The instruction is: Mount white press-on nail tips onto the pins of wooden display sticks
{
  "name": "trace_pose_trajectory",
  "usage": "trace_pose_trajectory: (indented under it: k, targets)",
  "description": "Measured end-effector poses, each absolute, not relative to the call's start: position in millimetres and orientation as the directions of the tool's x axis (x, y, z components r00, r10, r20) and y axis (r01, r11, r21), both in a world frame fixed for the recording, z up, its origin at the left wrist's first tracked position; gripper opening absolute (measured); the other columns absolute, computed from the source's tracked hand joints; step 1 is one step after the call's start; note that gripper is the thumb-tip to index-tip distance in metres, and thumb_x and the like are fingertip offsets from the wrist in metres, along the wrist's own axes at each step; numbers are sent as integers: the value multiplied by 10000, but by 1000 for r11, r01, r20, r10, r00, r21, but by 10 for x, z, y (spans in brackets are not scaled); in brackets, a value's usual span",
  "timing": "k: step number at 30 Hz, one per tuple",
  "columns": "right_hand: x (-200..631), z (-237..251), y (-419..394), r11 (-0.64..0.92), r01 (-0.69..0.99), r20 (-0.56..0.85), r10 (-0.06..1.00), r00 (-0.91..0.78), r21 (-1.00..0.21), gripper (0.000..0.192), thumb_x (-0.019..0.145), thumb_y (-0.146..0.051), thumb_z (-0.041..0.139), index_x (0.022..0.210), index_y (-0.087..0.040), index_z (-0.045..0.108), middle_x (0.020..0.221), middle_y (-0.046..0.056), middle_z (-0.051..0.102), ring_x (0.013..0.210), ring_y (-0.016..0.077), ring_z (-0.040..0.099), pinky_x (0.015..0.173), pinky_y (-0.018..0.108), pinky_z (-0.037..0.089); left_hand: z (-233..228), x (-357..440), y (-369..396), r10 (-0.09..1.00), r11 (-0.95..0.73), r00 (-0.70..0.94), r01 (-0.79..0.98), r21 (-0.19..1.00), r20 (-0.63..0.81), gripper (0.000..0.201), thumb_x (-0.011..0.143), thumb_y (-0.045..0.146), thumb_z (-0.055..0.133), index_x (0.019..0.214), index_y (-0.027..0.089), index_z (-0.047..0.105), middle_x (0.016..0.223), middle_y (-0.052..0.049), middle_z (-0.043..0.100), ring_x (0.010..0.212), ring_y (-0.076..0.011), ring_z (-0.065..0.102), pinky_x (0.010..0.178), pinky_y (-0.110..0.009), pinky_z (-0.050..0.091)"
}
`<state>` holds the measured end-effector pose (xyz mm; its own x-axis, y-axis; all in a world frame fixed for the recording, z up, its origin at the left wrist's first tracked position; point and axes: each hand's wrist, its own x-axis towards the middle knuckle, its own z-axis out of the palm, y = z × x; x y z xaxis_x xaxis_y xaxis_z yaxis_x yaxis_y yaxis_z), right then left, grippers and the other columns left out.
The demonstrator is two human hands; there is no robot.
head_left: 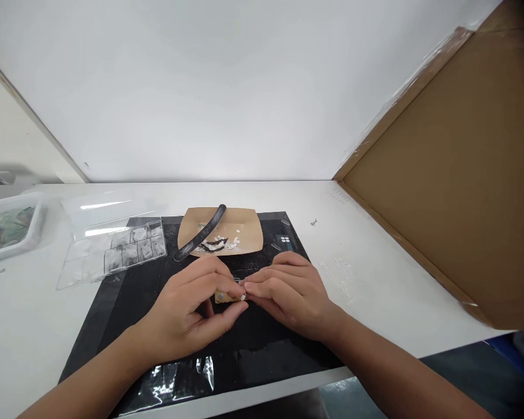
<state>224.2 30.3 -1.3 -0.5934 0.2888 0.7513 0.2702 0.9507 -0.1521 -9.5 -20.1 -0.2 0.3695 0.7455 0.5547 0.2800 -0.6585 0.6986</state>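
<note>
My left hand is closed in a pinch, its thumb and fingertips around a small white piece. Against those fingertips, my right hand has its own fingers pressed together; what lies between them is hidden. Just under the left fingers shows a small tan piece with a pale round spot, mostly covered. Both hands are over a shiny black mat. Right behind them stands a brown paper tray with white bits and dark strips in it. A curved black nail file leans across its left side.
At left, a clear compartment box with its lid open holds small translucent pieces. Further left is a white bin with bagged items. A dark card with white dots lies behind my right hand. A cardboard panel walls the right side.
</note>
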Motion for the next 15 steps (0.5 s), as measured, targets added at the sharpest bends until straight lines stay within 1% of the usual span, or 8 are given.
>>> trace_pose_trajectory:
  k: [2,4,8,11,13,15]
  targets:
    - [2247,-7,304,949,276,742,293,-603,-151,119,1006,-152,730,950,-197,635,912,14,850,729,115,777,697,307,466,-14,-93,-192,729,-679,376,290,675,572,182,922,77,737,1082,164,741,978,-90,669,799,-137,672,495,-146,564]
    - [2246,-17,315,950,256,725,303,-619,-179,132,1007,-175,741,951,-193,622,914,10,844,735,113,778,678,302,444,-18,-88,-189,731,-676,383,292,676,565,172,930,70,721,1076,161,736,980,-90,667,800,-137,670,517,-160,574]
    - [2226,-65,341,935,180,696,350,-627,-307,158,1010,-238,756,970,-205,607,879,-23,826,745,111,781,709,290,451,-10,-84,-195,745,-659,397,320,681,535,153,943,76,702,1070,158,723,995,-92,664,822,-144,662,531,-176,573]
    - [2218,-85,339,905,167,665,404,-627,-392,239,964,-344,819,988,-218,617,859,-42,809,730,110,764,749,287,479,-6,-96,-198,748,-659,387,336,672,540,163,948,82,702,1087,164,722,1003,-92,660,840,-146,661,517,-164,560]
    - [2225,-74,326,884,156,648,433,-627,-440,302,920,-402,852,1027,-217,639,875,-34,801,731,117,747,759,293,501,-4,-105,-199,753,-654,376,346,673,540,164,955,88,699,1094,171,724,1006,-87,659,835,-140,665,515,-157,560]
    - [2232,-48,302,856,143,629,468,-620,-497,277,914,-373,834,1064,-214,664,892,-18,796,743,127,731,755,295,523,2,-108,-199,762,-646,362,365,670,537,162,965,91,692,1096,178,728,1010,-83,661,832,-134,671,527,-156,566]
